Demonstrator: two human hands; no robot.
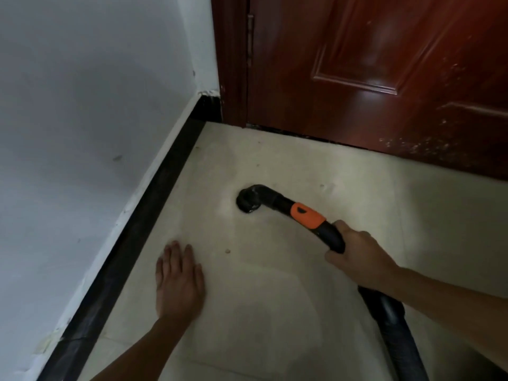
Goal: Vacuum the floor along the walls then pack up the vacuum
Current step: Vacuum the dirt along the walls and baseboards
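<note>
Two bare forearms reach in from the bottom edge toward a corner of the room. Left hand lies palm down on the pale tiled floor, its fingers stretched out flat and released, holding nothing, just beside the black baseboard that runs along the foot of the white wall. Right hand is clenched around the curved black handle of the vacuum hose, just behind an orange collar. From that collar the black tube bends down into a round nozzle, whose mouth rests on the floor, near the corner but apart from both the baseboard and the door. Behind the right hand the ribbed hose runs under the forearm and off the bottom right of the view. A small crumb lies on the tile between the two hands. A glossy reddish-brown door stands shut at the far side, with pale scuffs near its bottom edge.
</note>
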